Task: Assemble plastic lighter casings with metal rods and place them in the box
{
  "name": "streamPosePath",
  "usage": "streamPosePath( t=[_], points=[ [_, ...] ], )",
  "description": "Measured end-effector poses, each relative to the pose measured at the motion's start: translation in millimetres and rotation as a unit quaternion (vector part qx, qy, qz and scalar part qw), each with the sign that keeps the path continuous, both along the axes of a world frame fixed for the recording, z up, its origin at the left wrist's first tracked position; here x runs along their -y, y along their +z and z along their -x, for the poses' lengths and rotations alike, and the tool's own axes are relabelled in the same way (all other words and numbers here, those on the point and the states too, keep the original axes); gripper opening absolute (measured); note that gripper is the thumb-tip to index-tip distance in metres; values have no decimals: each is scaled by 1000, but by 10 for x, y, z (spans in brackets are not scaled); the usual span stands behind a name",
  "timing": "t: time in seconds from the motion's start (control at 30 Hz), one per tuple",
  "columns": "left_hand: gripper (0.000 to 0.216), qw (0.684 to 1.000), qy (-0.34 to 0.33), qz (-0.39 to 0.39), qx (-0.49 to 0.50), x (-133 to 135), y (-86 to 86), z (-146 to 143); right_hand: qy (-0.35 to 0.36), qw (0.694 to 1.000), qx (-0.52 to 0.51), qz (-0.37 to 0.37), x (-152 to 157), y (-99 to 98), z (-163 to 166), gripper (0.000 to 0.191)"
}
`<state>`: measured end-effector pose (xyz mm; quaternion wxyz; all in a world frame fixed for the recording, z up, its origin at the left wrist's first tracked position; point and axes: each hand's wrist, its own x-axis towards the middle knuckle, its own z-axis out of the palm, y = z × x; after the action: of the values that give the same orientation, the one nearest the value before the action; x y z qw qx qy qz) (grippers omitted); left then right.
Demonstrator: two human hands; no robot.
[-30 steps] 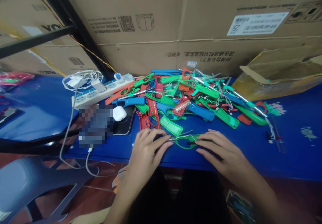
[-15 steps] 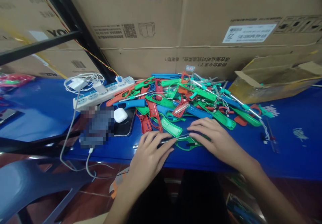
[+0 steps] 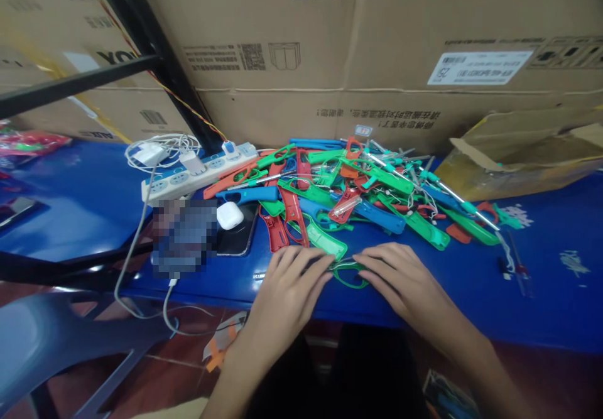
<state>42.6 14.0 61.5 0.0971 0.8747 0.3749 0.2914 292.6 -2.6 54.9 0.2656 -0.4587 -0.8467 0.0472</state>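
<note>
My left hand (image 3: 292,281) and my right hand (image 3: 400,277) lie side by side at the near edge of the blue table (image 3: 471,293). Both hands press flat, fingers stretched out, on a green plastic handle piece (image 3: 348,274) with a thin metal part, which shows between the fingertips. Just behind the hands a heap of green, red and blue plastic handle pieces (image 3: 348,193) and metal rods covers the middle of the table.
A white power strip (image 3: 198,171) with plugs and cables lies at the left, beside a white earbud case (image 3: 229,215) on a dark phone. Big cardboard boxes (image 3: 358,61) stand behind the heap. A torn carton (image 3: 518,152) sits at the right. A grey chair (image 3: 61,350) is lower left.
My right hand slid left along the green piece toward my left hand, so the fingertips of both now nearly meet. The camera view tilted up slightly.
</note>
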Motion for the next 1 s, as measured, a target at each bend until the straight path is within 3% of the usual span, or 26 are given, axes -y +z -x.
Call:
streamPosePath(
  t=[0.13,0.3,0.63,0.77,1.0],
  points=[
    [18,1000,-9,-5,12,-81,39,-167,-2,1000,-9,10,4,11,1,21],
    [13,995,-44,-69,-59,-251,62,-348,-19,998,-38,35,18,15,0,15],
    [18,982,-77,-124,-119,-342,60,-447,-13,995,-64,72,-12,-24,-15,10],
    [16,984,-84,-102,-118,-341,43,-444,-9,997,-58,59,-18,-18,-25,11],
    [4,998,-39,26,-32,-317,14,-470,-14,998,-51,40,-21,-29,-24,15]
  ],
)
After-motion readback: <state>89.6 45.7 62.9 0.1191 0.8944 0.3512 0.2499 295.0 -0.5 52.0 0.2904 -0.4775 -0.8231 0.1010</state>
